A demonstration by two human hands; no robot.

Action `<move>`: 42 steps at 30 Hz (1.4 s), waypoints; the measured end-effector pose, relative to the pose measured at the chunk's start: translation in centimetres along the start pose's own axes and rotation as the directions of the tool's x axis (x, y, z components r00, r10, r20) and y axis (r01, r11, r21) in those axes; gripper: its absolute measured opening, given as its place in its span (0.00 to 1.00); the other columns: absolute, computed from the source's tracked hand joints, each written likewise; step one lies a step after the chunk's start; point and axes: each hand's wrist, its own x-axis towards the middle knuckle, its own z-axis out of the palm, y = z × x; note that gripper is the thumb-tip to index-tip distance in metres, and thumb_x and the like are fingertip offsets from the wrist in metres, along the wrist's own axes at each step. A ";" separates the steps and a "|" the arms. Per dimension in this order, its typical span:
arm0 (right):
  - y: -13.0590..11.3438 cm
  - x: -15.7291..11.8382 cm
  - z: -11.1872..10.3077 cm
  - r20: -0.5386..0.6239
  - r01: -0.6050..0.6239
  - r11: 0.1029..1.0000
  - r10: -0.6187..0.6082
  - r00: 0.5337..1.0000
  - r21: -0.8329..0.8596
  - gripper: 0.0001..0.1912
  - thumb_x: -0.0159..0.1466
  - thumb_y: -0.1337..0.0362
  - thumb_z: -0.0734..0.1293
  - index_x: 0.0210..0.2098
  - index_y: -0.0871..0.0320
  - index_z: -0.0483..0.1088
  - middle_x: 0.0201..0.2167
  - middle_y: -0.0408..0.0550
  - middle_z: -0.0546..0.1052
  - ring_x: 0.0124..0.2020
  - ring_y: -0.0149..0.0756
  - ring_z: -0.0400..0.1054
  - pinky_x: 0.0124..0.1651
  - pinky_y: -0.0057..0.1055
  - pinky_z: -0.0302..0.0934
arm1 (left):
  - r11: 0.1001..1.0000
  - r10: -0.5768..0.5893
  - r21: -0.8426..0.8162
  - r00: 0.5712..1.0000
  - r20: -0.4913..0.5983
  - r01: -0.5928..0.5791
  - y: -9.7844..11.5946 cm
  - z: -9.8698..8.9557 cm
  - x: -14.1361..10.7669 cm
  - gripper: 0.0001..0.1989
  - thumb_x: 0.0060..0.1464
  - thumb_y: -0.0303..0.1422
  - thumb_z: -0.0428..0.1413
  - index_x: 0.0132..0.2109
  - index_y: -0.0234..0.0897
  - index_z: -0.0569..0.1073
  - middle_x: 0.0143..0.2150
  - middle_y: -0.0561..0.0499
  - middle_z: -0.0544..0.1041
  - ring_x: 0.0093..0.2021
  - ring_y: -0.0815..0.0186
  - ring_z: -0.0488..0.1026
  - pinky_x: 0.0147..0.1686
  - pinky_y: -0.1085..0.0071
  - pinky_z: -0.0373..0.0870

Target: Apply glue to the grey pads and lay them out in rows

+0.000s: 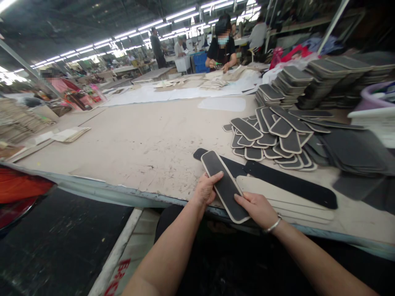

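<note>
Both hands grip one long dark grey panel (224, 185) with rounded corners and a cream border, tilted over the table's front edge. My left hand (205, 190) is closed on its left side, thumb on top. My right hand (257, 209), with a bangle at the wrist, pinches the lower right side. Just beyond lie black strips (293, 185) with small holes near their ends. Under them, to the right, is a stack of cream strips (286, 205). The fingers beneath the panel are partly hidden.
A loose heap of similar bordered panels (268, 137) lies on the table (138, 144) to the right. Behind it rise tall stacks of dark panels (324, 76). Larger dark sheets (354, 150) and a white basket (375, 121) are far right. A masked co-worker (221, 49) works across the table.
</note>
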 end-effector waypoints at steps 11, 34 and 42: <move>0.0 0.1 0.3 0.047 -0.001 1.000 0.000 0.999 0.015 0.29 0.63 0.41 0.52 0.18 0.56 0.58 0.16 0.41 0.63 0.21 0.31 0.59 0.26 0.29 0.49 | 0.998 0.001 -0.060 0.993 -0.117 -0.008 -0.3 0.0 0.3 0.20 0.28 0.28 0.69 0.33 0.30 0.73 0.26 0.49 0.77 0.24 0.65 0.73 0.31 0.66 0.73; -0.8 -1.3 0.8 0.524 -0.303 0.913 0.122 0.843 0.275 0.29 0.53 0.35 0.60 0.28 0.58 0.64 0.16 0.38 0.64 0.15 0.26 0.56 0.20 0.24 0.50 | 0.963 -0.186 -0.134 0.938 0.293 0.233 3.5 -1.9 0.3 0.28 0.51 0.47 0.57 0.48 0.26 0.75 0.44 0.36 0.78 0.40 0.57 0.77 0.41 0.64 0.72; 0.0 -0.9 -1.8 0.124 -0.131 0.991 0.129 0.984 0.013 0.26 0.56 0.38 0.59 0.23 0.56 0.63 0.16 0.39 0.61 0.20 0.31 0.60 0.26 0.29 0.53 | 0.951 0.309 0.109 0.900 -0.307 -0.290 3.3 -4.7 1.7 0.22 0.36 0.26 0.62 0.44 0.33 0.71 0.31 0.51 0.76 0.31 0.64 0.75 0.37 0.65 0.73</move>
